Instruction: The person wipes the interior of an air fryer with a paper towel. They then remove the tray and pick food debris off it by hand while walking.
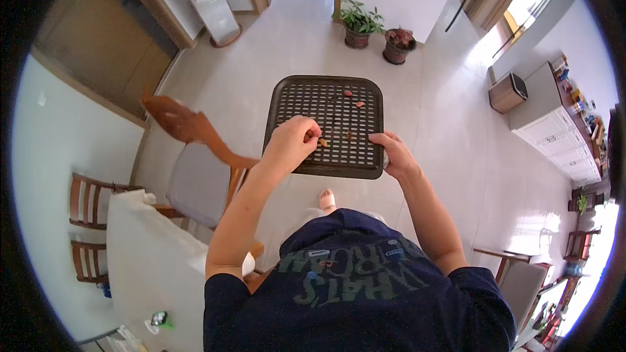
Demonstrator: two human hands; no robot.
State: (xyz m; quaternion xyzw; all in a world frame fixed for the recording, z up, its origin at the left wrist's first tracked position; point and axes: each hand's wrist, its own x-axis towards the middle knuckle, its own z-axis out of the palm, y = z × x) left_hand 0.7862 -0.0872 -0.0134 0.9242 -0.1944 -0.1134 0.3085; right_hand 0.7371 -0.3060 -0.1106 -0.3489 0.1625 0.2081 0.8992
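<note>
A dark slotted tray (336, 80) is held out level in front of my body. My right hand (395, 152) grips its right edge, thumb on top and the other fingers underneath. Over the tray's left part is my left hand (297, 140), its fingers pinched together on something I cannot make out. Just beside those fingertips lies a small yellowish-brown piece (323, 142). A reddish piece (348, 93) and an orange piece (360, 103) lie near the tray's upper right, and a small brown piece (349, 135) lies nearer its middle.
A wooden chair (199, 179) stands close on the left, beside a table with a pale cloth (140, 248). Two potted plants (357, 38) (398, 45) stand on the floor ahead. A bin (507, 93) and a white cabinet (551, 124) are at the right.
</note>
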